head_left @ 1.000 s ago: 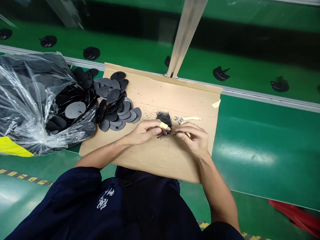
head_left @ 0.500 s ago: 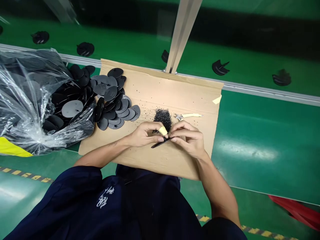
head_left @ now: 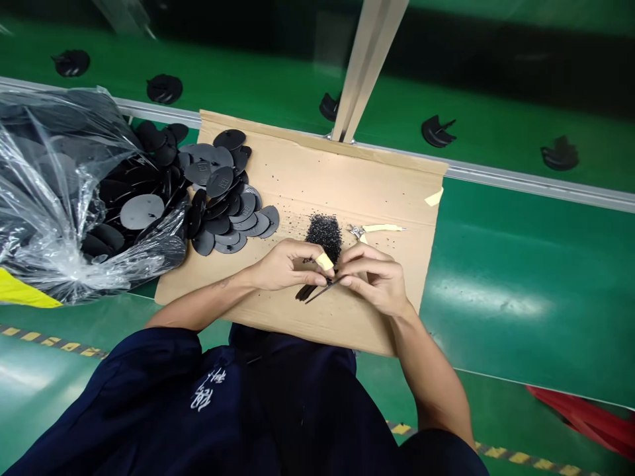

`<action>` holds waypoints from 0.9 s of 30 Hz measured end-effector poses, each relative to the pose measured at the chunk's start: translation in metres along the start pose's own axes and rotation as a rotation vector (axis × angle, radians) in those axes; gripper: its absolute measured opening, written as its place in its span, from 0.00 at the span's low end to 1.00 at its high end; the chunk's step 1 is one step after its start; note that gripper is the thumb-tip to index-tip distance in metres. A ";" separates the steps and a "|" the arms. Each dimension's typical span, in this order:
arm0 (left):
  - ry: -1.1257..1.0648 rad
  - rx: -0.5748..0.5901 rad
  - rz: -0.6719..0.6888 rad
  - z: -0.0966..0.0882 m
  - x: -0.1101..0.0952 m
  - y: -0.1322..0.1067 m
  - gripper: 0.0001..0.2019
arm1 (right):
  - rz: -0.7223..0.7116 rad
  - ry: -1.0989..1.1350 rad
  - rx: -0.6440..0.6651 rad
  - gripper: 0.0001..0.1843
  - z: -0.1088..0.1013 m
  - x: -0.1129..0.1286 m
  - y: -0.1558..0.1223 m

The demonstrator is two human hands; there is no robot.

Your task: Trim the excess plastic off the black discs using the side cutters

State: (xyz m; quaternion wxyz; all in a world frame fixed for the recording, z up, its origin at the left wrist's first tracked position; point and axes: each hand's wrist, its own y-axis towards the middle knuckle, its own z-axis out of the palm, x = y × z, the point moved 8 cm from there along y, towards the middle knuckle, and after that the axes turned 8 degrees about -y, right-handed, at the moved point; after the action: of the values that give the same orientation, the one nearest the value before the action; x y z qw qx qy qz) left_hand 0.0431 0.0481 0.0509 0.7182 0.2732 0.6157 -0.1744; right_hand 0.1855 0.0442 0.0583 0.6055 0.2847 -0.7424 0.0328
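Just in front of the pile of black granules, my left hand (head_left: 285, 266) pinches a thin black plastic disc (head_left: 320, 293), which is seen nearly edge-on. Yellowish tape wraps one finger of that hand. My right hand (head_left: 378, 281) closes its thumb and fingers on the disc's other end. Below the left thumb shows a second dark edge (head_left: 304, 291); whether it belongs to the same disc I cannot tell. Past the right fingers lie small nippers (head_left: 358, 231) with pale wrapped handles. The black granules (head_left: 323, 237) are heaped on the cardboard sheet (head_left: 278, 311).
Several black oval discs (head_left: 221, 182) overlap at the cardboard's left. Beside them a clear plastic bag (head_left: 64, 218) holds more discs. A metal post (head_left: 364, 73) rises from the back rail, and a piece of tape (head_left: 434, 197) sticks to the cardboard's right edge.
The black disc has tilted between my fingers, and a second dark edge now shows below the left thumb. Both hands stay in nearly the same place.
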 end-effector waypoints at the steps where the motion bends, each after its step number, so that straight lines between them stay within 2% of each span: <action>1: 0.003 -0.002 0.000 0.000 0.000 0.000 0.17 | 0.016 0.012 0.007 0.09 0.000 -0.001 0.000; 7: 0.122 0.180 0.035 0.012 -0.009 -0.002 0.15 | 0.111 0.098 0.167 0.12 0.008 -0.007 0.002; 9: 0.136 0.200 0.019 0.013 -0.008 -0.002 0.15 | 0.116 0.093 0.184 0.13 0.009 -0.009 0.001; 11: 0.107 0.140 0.019 0.009 -0.007 0.000 0.16 | 0.102 0.075 0.109 0.13 0.005 -0.008 0.001; 16: 0.003 -0.043 0.091 -0.004 -0.006 0.001 0.21 | 0.041 -0.151 -0.238 0.07 -0.016 -0.002 -0.004; 18: 0.016 -0.101 0.067 -0.006 0.002 0.000 0.20 | 0.003 -0.261 -0.299 0.06 -0.017 0.002 -0.006; 22: -0.007 -0.249 -0.002 -0.012 0.021 -0.004 0.14 | -0.034 -0.381 -0.326 0.05 -0.011 0.003 -0.006; 25: -0.013 -0.317 0.012 -0.018 0.024 -0.003 0.16 | -0.016 -0.383 -0.233 0.08 -0.003 -0.003 -0.002; 27: 0.038 -0.298 0.008 -0.021 0.019 0.002 0.18 | -0.017 -0.399 -0.167 0.12 0.001 -0.005 -0.001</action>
State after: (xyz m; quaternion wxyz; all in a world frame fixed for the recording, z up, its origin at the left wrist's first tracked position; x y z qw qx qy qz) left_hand 0.0306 0.0639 0.0307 0.7399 0.1692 0.6470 -0.0728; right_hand 0.1858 0.0449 0.0528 0.4683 0.2407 -0.8453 -0.0910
